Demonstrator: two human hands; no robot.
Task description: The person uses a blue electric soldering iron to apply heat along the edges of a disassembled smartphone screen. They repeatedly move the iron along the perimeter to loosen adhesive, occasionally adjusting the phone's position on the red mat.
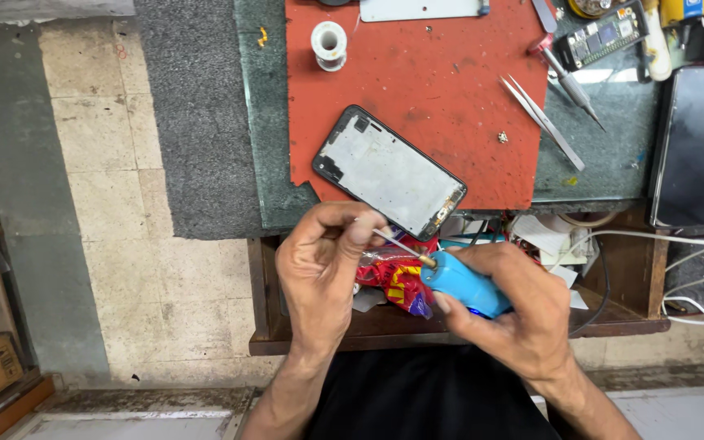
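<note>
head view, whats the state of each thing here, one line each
left hand: pinching the thin metal tip
right hand: gripping the blue tool
blue tool: held over the open drawer, tip out
phone frame: opened, lying flat on the red mat
tweezers: lying unused, across the mat's right edge
solder spool: standing on end

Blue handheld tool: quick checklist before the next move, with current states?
1. Right hand grips the blue plastic handheld tool around its body: ok.
2. Left hand fingers pinch the thin metal bit at the tool's brass tip: ok.
3. Bit fully seated in the tip: cannot tell.
4. Black-framed phone chassis lies flat on the red work mat, apart from both hands: ok.
5. Steel tweezers within reach on the mat's right edge: ok.
6. Tool switched on or off: cannot tell.
</note>
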